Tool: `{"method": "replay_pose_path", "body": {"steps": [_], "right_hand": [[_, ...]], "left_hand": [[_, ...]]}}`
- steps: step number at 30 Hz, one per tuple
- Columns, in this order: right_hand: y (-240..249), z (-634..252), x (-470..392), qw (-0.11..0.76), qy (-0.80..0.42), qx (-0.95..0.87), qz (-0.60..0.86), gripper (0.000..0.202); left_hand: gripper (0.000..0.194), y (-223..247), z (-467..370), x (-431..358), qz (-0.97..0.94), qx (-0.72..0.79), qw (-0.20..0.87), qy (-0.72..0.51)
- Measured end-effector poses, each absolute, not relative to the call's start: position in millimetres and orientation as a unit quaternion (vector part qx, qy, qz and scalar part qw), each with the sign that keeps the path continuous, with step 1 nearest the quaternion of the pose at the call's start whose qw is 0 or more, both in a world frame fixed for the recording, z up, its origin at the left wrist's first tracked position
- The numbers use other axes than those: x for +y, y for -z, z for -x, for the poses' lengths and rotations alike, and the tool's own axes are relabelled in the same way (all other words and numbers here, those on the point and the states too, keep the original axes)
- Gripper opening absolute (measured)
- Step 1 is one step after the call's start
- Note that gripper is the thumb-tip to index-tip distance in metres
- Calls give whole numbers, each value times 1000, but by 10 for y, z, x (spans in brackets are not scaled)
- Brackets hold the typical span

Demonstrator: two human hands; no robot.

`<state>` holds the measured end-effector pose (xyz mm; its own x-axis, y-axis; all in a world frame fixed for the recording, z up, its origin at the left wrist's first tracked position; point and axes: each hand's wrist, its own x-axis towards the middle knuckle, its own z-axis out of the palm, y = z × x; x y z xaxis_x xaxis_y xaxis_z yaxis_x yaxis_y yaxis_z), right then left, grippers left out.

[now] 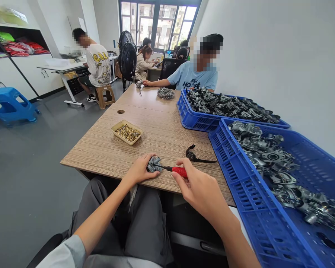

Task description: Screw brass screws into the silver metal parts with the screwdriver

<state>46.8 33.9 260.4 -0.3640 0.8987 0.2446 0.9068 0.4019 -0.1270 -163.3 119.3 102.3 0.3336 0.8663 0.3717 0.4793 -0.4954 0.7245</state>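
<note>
At the near edge of the wooden table, my left hand is closed around a grey cast metal part, pressing it on the tabletop. My right hand grips the red handle of a screwdriver. Its dark shaft points left, and the tip meets the metal part; the exact contact spot is too small to make out. Beyond my left hand stands a cream tray with many small brass-coloured screws. A black part with a thin tail lies beyond my right hand.
Two blue crates, the near one with grey metal parts and the far one with black-and-silver parts, line the table's right side. Across the table, a co-worker in a blue shirt sits by a pile of small metal pieces.
</note>
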Motion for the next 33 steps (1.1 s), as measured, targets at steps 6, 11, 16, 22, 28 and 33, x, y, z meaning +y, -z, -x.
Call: {"method": "replay_pose_path", "body": {"steps": [6,11,16,22,28,33], "right_hand": [[-2633,-487,379,99,17,-787,609,20],[-2636,-478,345,136,-52,-839,525,15],[-2623,-441,320,73,50,-785,613,20],[-2622,-402,288,93,13,-826,556,9],[-2634,-399,284,100,24,-818,566,17],[-2628,-410,297,88,44,-806,584,17]], "left_hand": [[68,-1019,1636,1188,-776,434,253,-381],[67,-1028,1634,1179,-776,435,253,-381],[68,-1037,1636,1177,-773,433,255,-387],[67,-1021,1630,1183,-775,439,251,-379],[67,-1016,1628,1191,-771,434,259,-388],[66,-1031,1627,1189,-770,433,261,-390]]}}
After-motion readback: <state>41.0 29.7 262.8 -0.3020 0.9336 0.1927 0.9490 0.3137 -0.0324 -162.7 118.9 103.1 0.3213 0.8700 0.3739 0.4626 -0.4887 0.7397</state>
